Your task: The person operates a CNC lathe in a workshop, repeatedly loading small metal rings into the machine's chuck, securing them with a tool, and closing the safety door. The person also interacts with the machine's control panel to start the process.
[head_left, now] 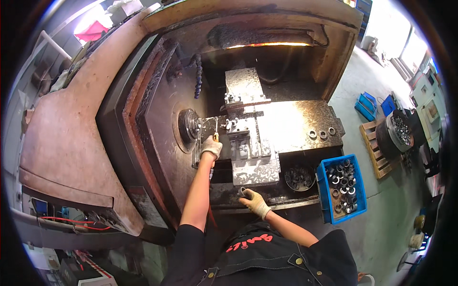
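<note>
My left hand, in a pale work glove, is closed around an air blow gun with a yellow body. Its thin nozzle points away from me, between the round chuck and the tool holder on the slide; a hose hangs below the hand. My right hand, gloved too, grips a metal ring over the machine's front edge. On the bright metal table to the right stand three similar rings, one of them a steel ring.
A blue crate of metal rings sits at the machine's right front corner. Beside it, a round pan holds more rings. The machine's sliding door flanks my left arm. Farther right, a drum of parts stands on a wooden pallet.
</note>
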`<action>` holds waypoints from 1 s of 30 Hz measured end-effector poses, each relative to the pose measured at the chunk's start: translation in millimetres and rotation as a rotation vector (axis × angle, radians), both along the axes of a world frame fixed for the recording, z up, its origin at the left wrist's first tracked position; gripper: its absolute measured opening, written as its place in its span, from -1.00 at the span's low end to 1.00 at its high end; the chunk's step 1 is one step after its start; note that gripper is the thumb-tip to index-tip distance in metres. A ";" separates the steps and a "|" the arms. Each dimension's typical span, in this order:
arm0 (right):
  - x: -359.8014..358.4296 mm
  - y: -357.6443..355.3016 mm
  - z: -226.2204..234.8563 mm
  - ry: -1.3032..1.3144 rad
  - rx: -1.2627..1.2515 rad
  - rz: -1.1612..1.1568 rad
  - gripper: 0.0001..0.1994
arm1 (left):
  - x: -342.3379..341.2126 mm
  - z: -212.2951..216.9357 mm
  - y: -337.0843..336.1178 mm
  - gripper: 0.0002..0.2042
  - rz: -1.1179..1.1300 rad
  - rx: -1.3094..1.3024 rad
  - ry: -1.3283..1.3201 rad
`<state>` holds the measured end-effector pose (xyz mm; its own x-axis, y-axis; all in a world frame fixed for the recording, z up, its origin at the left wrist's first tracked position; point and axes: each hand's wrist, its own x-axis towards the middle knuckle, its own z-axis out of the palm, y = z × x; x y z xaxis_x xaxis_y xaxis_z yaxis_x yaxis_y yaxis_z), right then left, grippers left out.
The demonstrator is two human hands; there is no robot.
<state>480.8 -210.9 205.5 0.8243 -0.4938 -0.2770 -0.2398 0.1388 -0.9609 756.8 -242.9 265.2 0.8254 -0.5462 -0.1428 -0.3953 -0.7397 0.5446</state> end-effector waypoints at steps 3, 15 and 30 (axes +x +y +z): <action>9.0 -6.4 1.1 -0.135 0.534 0.012 -0.75 | -12.3 14.8 12.3 -0.70 0.077 -0.062 0.173; 224.9 -93.3 -22.7 -0.425 0.209 -0.043 -0.70 | -49.1 -15.0 94.0 -0.60 0.196 -0.065 0.055; 359.6 -129.3 13.0 -0.042 0.211 -0.047 -0.68 | -73.1 5.8 146.8 -0.72 0.272 -0.055 0.173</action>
